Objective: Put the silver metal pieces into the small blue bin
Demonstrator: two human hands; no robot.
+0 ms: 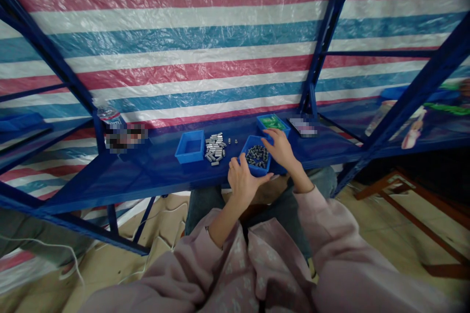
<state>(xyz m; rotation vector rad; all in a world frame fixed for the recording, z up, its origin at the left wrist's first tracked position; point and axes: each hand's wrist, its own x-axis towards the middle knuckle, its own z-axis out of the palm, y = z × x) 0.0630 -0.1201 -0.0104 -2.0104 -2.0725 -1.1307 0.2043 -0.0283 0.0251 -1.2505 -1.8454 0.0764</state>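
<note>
A small blue bin (259,172) full of small dark metal parts (257,156) stands tilted to my view near the shelf's front edge. My left hand (243,179) grips its near left side, fingers on the left wall and thumb stretched along the front. On the opposite side, my right hand (282,149) holds the bin's right wall, with thumb and fingers curved at the far rim. Left of the bin lies a pile of shiny silver metal cylinders (215,147), with two loose small pieces (232,141) beside it.
Another blue bin (190,147) stands left of the pile, nothing visible inside. Behind my right hand is a blue bin with green contents (272,122); a phone (303,126) lies beside it. A plastic bottle (110,116) stands far left. Blue metal posts (326,34) frame the shelf.
</note>
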